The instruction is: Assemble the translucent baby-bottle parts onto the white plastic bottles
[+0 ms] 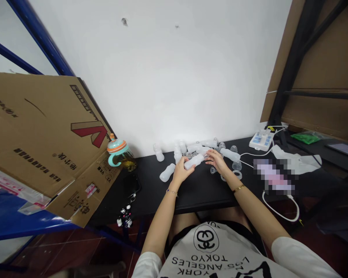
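A frosted white baby bottle lies tilted in my left hand, whose fingers and thumb wrap round its body. At the bottle's right end, the fingers of my right hand are pinched on a clear piece, which looks like its teat. A loose white bottle lies just left of my left hand. Beyond both hands several more bottles lie or stand by the wall, one of them upright. Clear domed caps and ring-shaped collars are scattered to the right of my right hand.
On the left stand a teapot-like jug and a large cardboard box. A dark phone with a charm strap lies near the table edge. To the right are a power strip, a white cable and a blurred-out item.
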### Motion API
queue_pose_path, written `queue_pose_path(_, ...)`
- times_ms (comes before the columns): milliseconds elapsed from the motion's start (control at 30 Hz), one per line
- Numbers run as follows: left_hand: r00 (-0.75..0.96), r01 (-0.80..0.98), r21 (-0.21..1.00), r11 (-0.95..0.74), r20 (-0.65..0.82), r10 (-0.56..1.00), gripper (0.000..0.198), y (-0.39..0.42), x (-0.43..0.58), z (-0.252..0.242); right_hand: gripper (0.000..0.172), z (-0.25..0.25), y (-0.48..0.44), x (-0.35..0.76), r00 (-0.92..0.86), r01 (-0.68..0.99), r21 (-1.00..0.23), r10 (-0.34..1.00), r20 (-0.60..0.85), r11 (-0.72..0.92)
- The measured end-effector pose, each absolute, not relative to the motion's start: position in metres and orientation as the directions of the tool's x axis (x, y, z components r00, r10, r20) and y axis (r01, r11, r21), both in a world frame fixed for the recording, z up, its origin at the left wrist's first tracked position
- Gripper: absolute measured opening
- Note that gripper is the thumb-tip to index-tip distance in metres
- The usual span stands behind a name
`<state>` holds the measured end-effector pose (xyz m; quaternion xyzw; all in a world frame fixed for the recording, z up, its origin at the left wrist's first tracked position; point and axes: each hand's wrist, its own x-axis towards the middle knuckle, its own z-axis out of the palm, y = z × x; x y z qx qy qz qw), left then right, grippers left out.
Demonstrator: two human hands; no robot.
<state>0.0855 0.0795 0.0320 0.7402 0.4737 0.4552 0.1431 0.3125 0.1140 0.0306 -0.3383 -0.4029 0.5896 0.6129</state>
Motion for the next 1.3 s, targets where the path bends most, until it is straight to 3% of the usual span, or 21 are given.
queue_pose_path(233, 0.129, 0.540, 0.662, -0.520, 0.546, 0.828, 0.027, 0.081, 0.085, 0.033, 0.029, 0.032, 0.113, 0.313, -0.026, -0.434, -0.897, 0.994, 0.107, 0.085)
queue_pose_path(600, -0.025, 0.290, 0.899, -0.328, 0.350, 0.936, 0.035, 0.083, 0.082, 0.037, 0.029, 0.033, 0.113, 0.307, -0.071, -0.308, -0.947, 0.990, 0.122, 0.094)
queue_pose_path(1033, -0.121, 0.310, 0.905, -0.291, 0.341, 0.932, 0.033, 0.086, 0.081, 0.035, 0.032, 0.031, 0.110, 0.300, -0.029, -0.045, -0.954, 0.955, 0.297, 0.295)
queue_pose_path(1300, -0.082, 0.326, 0.892, -0.314, 0.358, 0.930, 0.034, 0.083, 0.081, 0.038, 0.031, 0.028, 0.111, 0.301, -0.046, -0.003, -0.961, 0.960, 0.277, 0.277)
